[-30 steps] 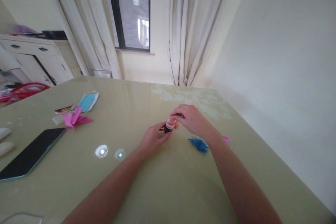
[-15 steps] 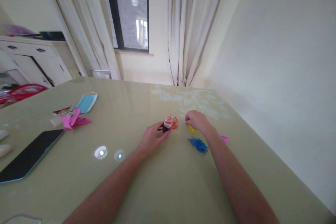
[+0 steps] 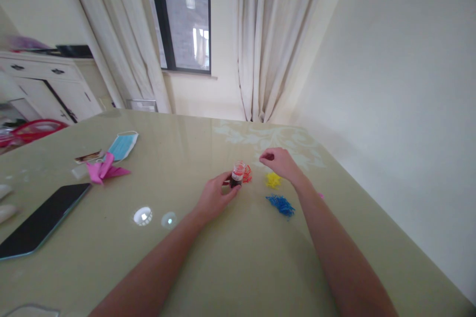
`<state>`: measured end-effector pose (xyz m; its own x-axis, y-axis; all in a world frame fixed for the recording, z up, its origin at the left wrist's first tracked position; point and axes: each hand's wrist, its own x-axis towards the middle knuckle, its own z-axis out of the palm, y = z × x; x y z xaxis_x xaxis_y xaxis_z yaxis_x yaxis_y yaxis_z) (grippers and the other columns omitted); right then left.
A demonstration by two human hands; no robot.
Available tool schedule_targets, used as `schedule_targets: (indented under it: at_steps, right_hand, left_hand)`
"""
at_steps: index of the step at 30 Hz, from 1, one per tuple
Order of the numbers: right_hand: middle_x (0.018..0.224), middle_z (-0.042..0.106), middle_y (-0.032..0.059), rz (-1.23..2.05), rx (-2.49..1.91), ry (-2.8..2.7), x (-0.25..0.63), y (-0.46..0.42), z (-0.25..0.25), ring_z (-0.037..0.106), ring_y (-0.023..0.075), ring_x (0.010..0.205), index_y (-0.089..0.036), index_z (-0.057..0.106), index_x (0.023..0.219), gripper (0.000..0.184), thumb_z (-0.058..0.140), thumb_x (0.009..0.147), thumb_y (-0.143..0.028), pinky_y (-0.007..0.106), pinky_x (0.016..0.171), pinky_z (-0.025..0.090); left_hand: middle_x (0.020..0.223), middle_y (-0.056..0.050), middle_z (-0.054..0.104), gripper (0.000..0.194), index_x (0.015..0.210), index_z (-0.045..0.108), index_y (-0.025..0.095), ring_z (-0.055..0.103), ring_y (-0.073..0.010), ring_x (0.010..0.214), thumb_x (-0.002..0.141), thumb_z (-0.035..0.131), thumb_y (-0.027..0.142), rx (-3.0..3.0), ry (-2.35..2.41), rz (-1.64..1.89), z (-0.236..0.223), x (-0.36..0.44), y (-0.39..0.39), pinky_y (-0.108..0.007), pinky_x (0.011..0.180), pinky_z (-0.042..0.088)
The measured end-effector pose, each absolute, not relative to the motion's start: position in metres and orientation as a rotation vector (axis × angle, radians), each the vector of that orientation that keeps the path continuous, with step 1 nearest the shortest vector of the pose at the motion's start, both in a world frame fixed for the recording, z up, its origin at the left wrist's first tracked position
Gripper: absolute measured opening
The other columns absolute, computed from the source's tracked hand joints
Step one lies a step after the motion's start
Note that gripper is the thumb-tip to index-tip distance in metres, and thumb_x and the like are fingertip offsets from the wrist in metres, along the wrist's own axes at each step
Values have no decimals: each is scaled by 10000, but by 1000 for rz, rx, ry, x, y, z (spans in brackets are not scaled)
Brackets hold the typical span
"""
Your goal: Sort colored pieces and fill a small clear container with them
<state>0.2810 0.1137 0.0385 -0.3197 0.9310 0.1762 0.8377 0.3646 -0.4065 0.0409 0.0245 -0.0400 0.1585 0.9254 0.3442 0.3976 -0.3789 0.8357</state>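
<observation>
My left hand (image 3: 214, 197) grips a small clear jar (image 3: 237, 176) between thumb and fingers; it is dark in its lower part and reddish near its open top. Right behind the jar lies a heap of thin red strips (image 3: 247, 174). My right hand (image 3: 279, 161) is raised above the table with thumb and fingers pinched together; whatever sits between the tips, if anything, is too small to make out. Just below it rests a heap of yellow strips (image 3: 273, 180). Nearer to me is a larger heap of blue strips (image 3: 281, 205).
A pink thing (image 3: 321, 196) peeks out beside my right forearm. To the left on the table (image 3: 230, 267) lie a dark tablet-like slab (image 3: 44, 218), a folded pink paper shape (image 3: 104, 169) and a blue face mask (image 3: 123, 146). A wall (image 3: 401, 109) borders the right side.
My right hand has risen and shifted slightly away from me, uncovering the yellow heap. My left hand and the jar have stayed in place.
</observation>
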Motion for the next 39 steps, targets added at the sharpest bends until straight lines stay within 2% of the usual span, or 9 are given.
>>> schedule_targets:
  at_steps: [5, 10, 13, 18, 22, 25, 28, 35, 39]
  right_hand:
    - [772, 758, 49, 917, -1035, -1924, 262, 94, 64, 697, 172, 725, -140, 768, 903, 234, 741, 848, -366, 288, 707, 545]
    - [835, 779, 52, 1053, -947, -1968, 239, 76, 69, 694, 170, 753, -153, 792, 905, 226, 777, 838, -368, 295, 736, 541]
    - [836, 783, 46, 1005, -975, -2045, 235, 76, 65, 684, 166, 744, -166, 821, 906, 200, 775, 843, -350, 278, 702, 517]
    - [848, 773, 48, 716, -1097, -2045, 244, 92, 52, 659, 151, 729, -161, 820, 945, 190, 713, 907, -313, 264, 693, 490]
    - [922, 778, 58, 474, -1359, -2345, 248, 102, 24, 686, 160, 773, -185, 810, 1020, 174, 756, 859, -222, 255, 710, 484]
    - [924, 790, 54, 463, -1447, -2510, 245, 105, 4, 708, 175, 785, -207, 813, 1012, 200, 800, 812, -198, 247, 689, 476]
    - [905, 796, 47, 455, -1442, -2544, 243, 105, -5, 716, 176, 808, -208, 810, 968, 152, 762, 834, -154, 245, 716, 480]
    - [806, 788, 50, 404, -1413, -2563, 242, 104, 2, 705, 175, 753, -176, 804, 848, 100, 719, 844, -124, 257, 712, 477]
    - [841, 804, 47, 419, -1374, -2487, 251, 106, 17, 720, 165, 763, -175, 814, 906, 133, 690, 875, -138, 248, 706, 490]
  left_hand:
    - [1160, -92, 796, 311, 1181, 720, 202, 770, -240, 989, 916, 702, 366, 1853, 1216, 1187, -41, 41, 25, -413, 937, 633]
    - [1160, -87, 795, 318, 1185, 720, 209, 774, -237, 971, 913, 705, 373, 1826, 1209, 1184, -41, 41, 24, -395, 895, 647]
    - [1153, -86, 796, 318, 1190, 717, 205, 772, -232, 967, 912, 704, 359, 1822, 1200, 1184, -42, 42, 25, -392, 893, 648]
    - [1130, -82, 798, 288, 1156, 723, 199, 769, -226, 957, 920, 699, 362, 1858, 1218, 1199, -44, 42, 26, -400, 925, 638]
    - [1118, -88, 798, 298, 1160, 711, 187, 771, -226, 946, 910, 708, 349, 1835, 1260, 1233, -44, 40, 27, -411, 926, 639]
    - [1130, -91, 796, 312, 1177, 709, 190, 771, -229, 959, 907, 708, 346, 1838, 1261, 1250, -45, 39, 28, -422, 939, 638]
    - [1126, -90, 797, 303, 1169, 714, 196, 773, -234, 961, 906, 706, 347, 1841, 1264, 1250, -45, 39, 28, -427, 937, 640]
    - [1136, -92, 794, 307, 1171, 712, 186, 771, -231, 965, 900, 710, 331, 1831, 1268, 1239, -45, 39, 28, -423, 945, 637]
    - [1140, -100, 794, 319, 1177, 713, 188, 772, -234, 956, 902, 707, 349, 1813, 1261, 1237, -44, 39, 27, -423, 928, 644]
